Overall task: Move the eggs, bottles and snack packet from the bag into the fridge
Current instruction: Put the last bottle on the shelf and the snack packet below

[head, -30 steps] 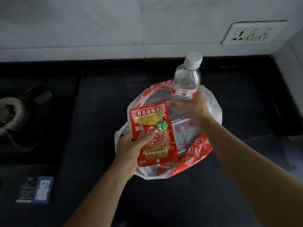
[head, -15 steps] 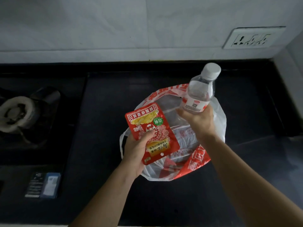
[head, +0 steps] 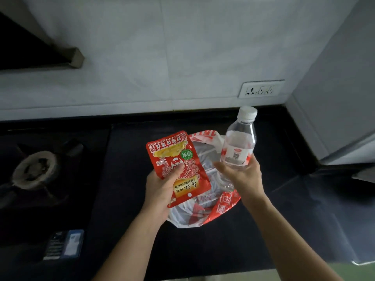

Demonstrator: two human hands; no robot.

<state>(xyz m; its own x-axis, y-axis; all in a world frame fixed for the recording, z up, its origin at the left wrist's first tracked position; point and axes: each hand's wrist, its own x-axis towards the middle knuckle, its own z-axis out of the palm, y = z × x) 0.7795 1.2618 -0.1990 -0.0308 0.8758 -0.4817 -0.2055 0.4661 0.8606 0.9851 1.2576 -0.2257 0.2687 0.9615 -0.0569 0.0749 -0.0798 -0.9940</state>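
Two hands hold goods above a plastic bag [head: 211,217] on a dark counter [head: 125,209]. The left hand [head: 162,189] pinches a red snack packet [head: 178,167]; the right hand [head: 243,175] grips a water bottle [head: 239,142].

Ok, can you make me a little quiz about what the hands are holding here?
1. True or false: the left hand holds the red snack packet.
2. Which colour is the cap of the bottle in the right hand? A white, B blue, C green.
3. Fill in: the plastic bag lies on the black ____, to the right of the gas burner.
Key: 1 true; 2 A; 3 counter.
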